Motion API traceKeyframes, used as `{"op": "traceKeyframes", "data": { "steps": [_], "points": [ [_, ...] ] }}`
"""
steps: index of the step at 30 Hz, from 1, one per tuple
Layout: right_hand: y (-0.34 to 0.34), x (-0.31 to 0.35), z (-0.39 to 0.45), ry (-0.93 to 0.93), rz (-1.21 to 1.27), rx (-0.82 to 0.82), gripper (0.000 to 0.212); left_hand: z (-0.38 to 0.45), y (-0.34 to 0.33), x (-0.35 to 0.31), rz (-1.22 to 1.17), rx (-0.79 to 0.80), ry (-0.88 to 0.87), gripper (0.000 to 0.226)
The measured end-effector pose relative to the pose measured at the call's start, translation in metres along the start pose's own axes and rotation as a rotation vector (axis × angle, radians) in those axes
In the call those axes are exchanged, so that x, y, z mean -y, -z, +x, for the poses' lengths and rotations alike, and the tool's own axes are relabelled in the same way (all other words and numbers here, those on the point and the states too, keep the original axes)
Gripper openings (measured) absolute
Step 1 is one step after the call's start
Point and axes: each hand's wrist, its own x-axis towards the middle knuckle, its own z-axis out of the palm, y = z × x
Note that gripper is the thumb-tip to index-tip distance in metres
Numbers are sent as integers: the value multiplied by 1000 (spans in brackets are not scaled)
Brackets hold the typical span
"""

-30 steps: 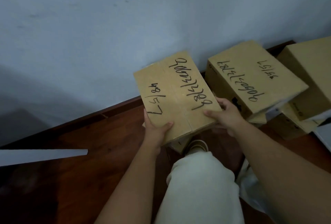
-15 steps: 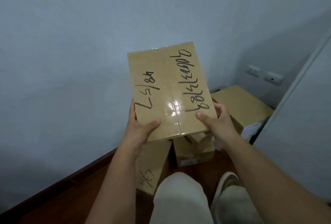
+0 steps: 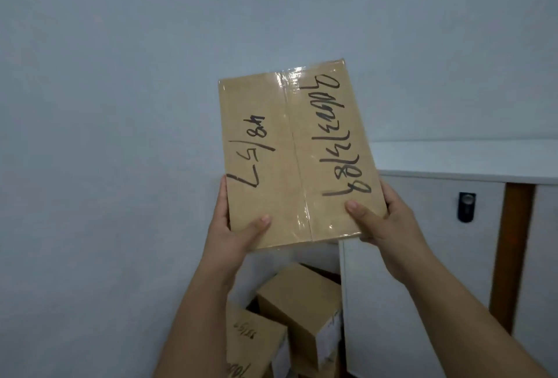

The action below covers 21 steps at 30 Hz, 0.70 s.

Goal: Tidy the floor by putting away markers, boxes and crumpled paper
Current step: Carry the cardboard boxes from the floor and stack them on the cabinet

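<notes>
A taped cardboard box (image 3: 297,154), marked with handwritten numbers, is held up in front of the pale wall, level with the top of the white cabinet (image 3: 465,160) at the right. It is gripped at its near corners: the left hand (image 3: 234,226) is wrapped round the left edge with the thumb pressed on the top face, and the right hand (image 3: 383,214) is closed likewise on the right corner. Other boxes (image 3: 299,302) are piled low beside the cabinet. The step in hand is judged to be the carrying of the box to its resting place. The box should be kept level, both thumbs kept pressed down, and it should be lowered flat, not dropped.
</notes>
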Motion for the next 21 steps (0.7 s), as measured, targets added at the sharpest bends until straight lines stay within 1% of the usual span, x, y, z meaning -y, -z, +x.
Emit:
{"op": "traceKeyframes", "data": {
  "steps": [2,4,7,10,11,13,14,16,19,21],
  "points": [
    [23,27,10,45,-13,-66,66,25,-30,-17,-22,77,-31,102],
    [45,51,18,82,-49,-118,66,49,-60,-28,-47,108,-53,94],
    [75,76,27,84,-114,-197,62,77,-106,-40,-71,113,-61,79],
    [102,94,35,94,-171,-259,55,101,-149,-44,-98,97,-55,70],
    [110,98,38,95,-189,-274,58,109,-162,-44,-110,92,-45,69],
    [123,101,45,76,-208,-304,76,125,-180,-41,-112,82,-16,64],
    [131,101,48,76,-249,-321,83,131,-188,-38,-107,88,-4,61],
    [143,100,57,96,-370,-339,84,139,-200,-30,-79,109,14,54],
    [152,100,73,157,-606,-371,70,140,-212,-19,-82,162,6,48],
    [158,98,84,194,-796,-396,61,142,-221,-13,-63,249,-13,51]
  ]
}}
